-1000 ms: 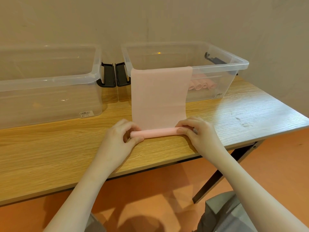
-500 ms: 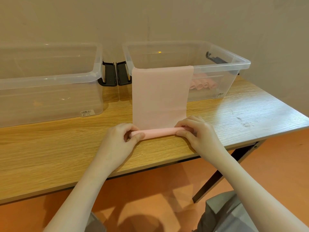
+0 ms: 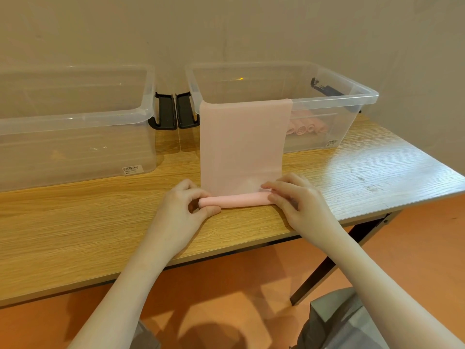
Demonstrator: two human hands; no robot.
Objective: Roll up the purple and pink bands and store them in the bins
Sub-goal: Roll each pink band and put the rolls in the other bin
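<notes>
A pink band (image 3: 242, 144) hangs over the front rim of the right clear bin (image 3: 352, 96) and runs down onto the wooden table (image 3: 75, 222). Its near end is wound into a thin roll (image 3: 236, 199) lying on the table. My left hand (image 3: 181, 212) pinches the roll's left end between thumb and fingers. My right hand (image 3: 299, 200) pinches the right end, fingers curled over it. Several rolled pink bands (image 3: 307, 127) lie inside the right bin. No purple band is in view.
A second clear bin (image 3: 75, 117) stands at the left, with black lid latches (image 3: 173, 112) between the two bins. The wall rises close behind them. The table's front edge is just below my hands, and its right corner lies past the right bin.
The roll has turned a little farther away from me along the band, and both hands have shifted with it. The bins have stayed put.
</notes>
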